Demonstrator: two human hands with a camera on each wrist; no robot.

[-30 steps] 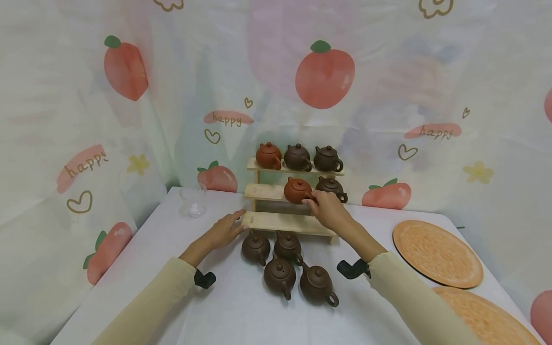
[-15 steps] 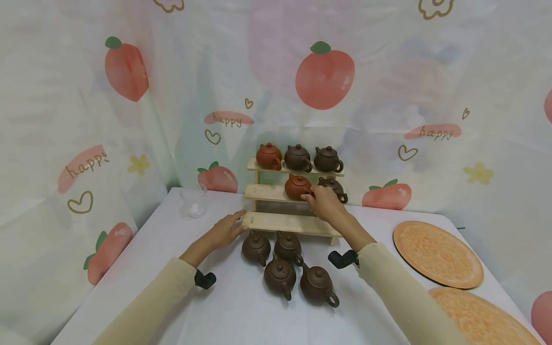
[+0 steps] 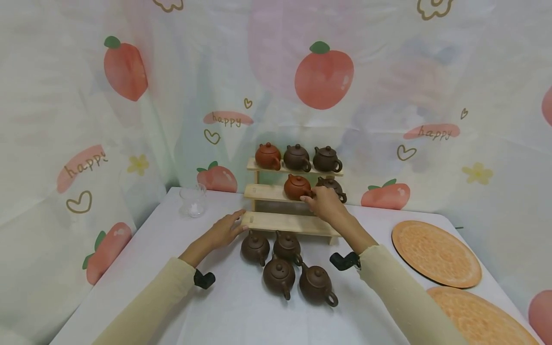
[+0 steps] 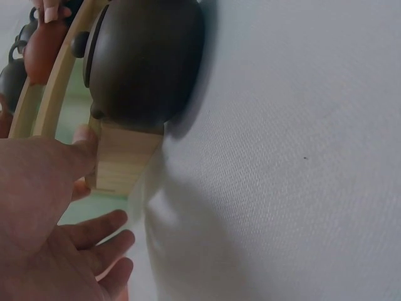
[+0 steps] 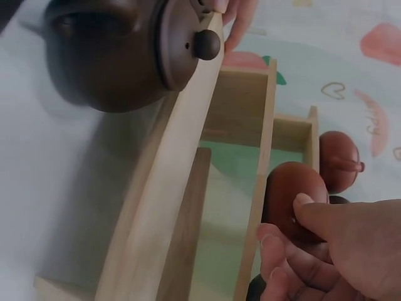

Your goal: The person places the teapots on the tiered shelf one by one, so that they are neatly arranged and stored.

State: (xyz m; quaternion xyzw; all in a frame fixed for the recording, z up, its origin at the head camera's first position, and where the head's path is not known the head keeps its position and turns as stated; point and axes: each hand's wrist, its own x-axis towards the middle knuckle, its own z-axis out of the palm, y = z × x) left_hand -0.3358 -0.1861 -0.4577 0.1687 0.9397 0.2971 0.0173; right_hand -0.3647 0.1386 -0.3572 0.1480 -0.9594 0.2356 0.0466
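Observation:
A reddish-brown teapot (image 3: 296, 187) stands on the middle tier of a three-tier wooden display stand (image 3: 288, 222). By its handle side my right hand (image 3: 327, 205) pinches it; in the right wrist view the thumb presses on the teapot body (image 5: 294, 179). My left hand (image 3: 221, 232) holds the left end of the lowest tier between thumb and index finger, its other fingers spread loose. Behind my right hand a dark teapot (image 3: 331, 184) is partly hidden. Up on the top tier sit a red teapot (image 3: 268, 156) and two dark ones (image 3: 296, 157).
Several dark brown teapots (image 3: 279, 274) cluster on the white cloth (image 3: 233, 306) before the stand. A clear glass vessel (image 3: 194, 201) is at the back left. Two round orange-patterned mats (image 3: 436, 253) lie on the right. Printed fabric walls surround the table.
The red teapot has shifted slightly back and up to stand on the middle tier. My right hand and forearm moved a little left with it. The left hand stays put.

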